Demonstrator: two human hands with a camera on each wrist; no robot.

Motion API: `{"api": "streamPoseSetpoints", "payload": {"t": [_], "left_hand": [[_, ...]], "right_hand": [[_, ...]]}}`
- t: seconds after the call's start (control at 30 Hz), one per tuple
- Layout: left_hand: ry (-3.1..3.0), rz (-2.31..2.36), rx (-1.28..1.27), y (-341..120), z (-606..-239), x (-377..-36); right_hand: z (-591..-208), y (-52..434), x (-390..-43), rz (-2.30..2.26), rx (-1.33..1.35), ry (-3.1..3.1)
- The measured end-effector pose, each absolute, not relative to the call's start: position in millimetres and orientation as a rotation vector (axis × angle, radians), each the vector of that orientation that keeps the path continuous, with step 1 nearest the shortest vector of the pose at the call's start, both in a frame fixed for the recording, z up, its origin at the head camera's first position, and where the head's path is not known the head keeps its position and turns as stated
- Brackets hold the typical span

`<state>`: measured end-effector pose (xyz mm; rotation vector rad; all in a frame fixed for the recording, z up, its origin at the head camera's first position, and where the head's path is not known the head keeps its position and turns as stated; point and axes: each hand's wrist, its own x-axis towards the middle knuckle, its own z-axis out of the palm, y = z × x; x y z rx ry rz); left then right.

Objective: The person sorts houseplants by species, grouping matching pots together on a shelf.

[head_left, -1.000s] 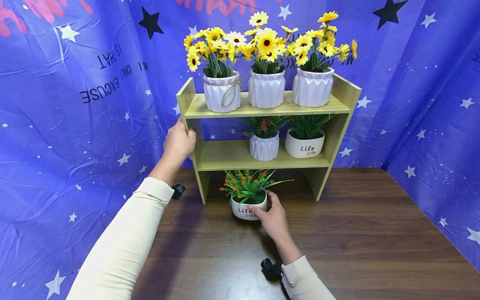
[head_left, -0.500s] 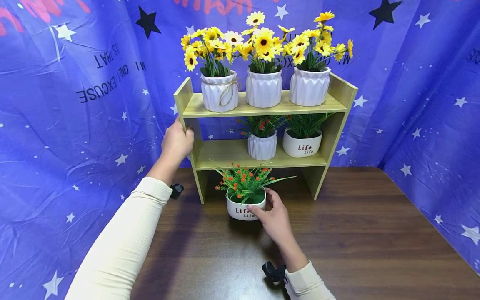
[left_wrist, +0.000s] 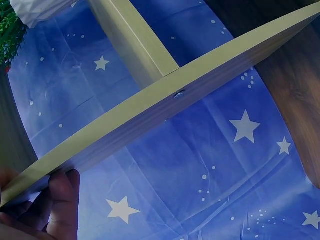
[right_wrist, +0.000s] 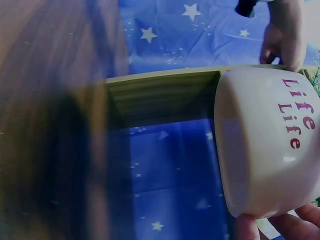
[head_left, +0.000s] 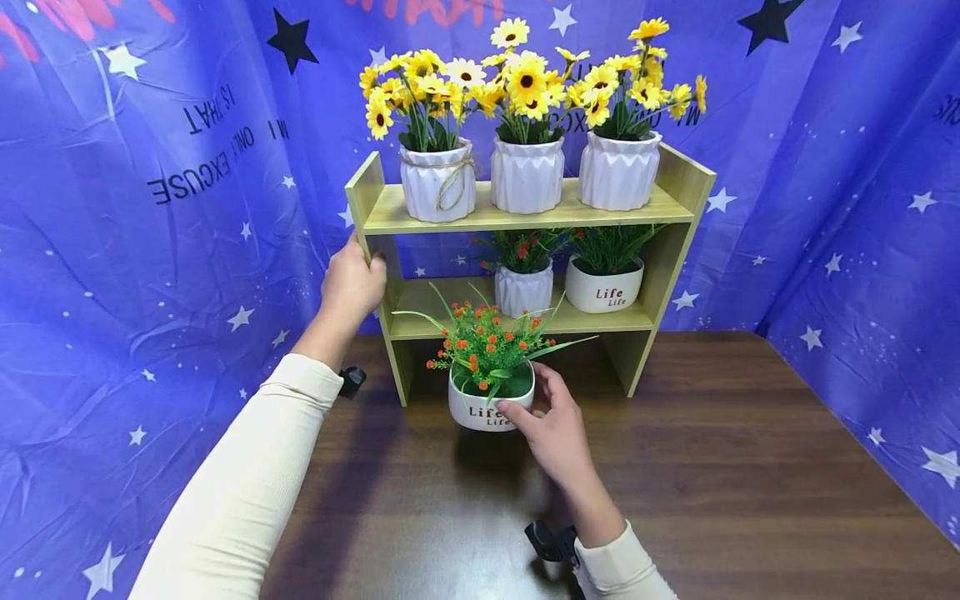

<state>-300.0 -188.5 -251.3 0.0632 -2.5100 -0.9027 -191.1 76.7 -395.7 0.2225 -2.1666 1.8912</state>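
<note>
My right hand (head_left: 557, 433) holds a white oval flowerpot (head_left: 472, 414) printed "Life" by its right side, thumb in front and fingers behind. Green leaves and small orange-red flowers (head_left: 480, 342) fill it. Clear of the table, the pot hangs before the shelf's lower opening; its pale underside (right_wrist: 234, 150) faces the right wrist camera. My left hand (head_left: 352, 279) grips the left side panel (left_wrist: 125, 107) of a light wooden shelf (head_left: 517, 221) just below the top board. In the left wrist view, curled fingers (left_wrist: 64, 200) wrap that panel's edge.
Three white pots of yellow daisies (head_left: 527, 179) line the top board. On the middle board stand a ribbed white pot (head_left: 523, 292) with red flowers and another "Life" pot (head_left: 604, 287) at right. A brown table (head_left: 720, 467) lies below; a blue star curtain (head_left: 180, 250) hangs behind.
The "Life" pot in my right hand has risen off the table and come slightly nearer, its leaves now overlapping the middle board. My left hand keeps its grip on the side panel.
</note>
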Motion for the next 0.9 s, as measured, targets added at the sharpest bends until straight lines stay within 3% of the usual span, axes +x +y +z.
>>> {"api": "streamPoseSetpoints", "payload": {"t": [0.27,0.53,0.9], "left_hand": [[-2.532,-0.889,0.056,-185.7,-253.6,-301.6],[-2.509,-0.876,0.058,-187.9,-248.8,-300.0],[-2.495,-0.868,0.03,-189.2,-250.9,-297.9]], "right_hand": [[-368.2,79.3,-195.6,1.824,0.27,-2.171],[-340.4,61.6,-223.4,1.802,0.391,-2.126],[-343.2,34.2,-264.4,1.762,0.427,-2.161]]}}
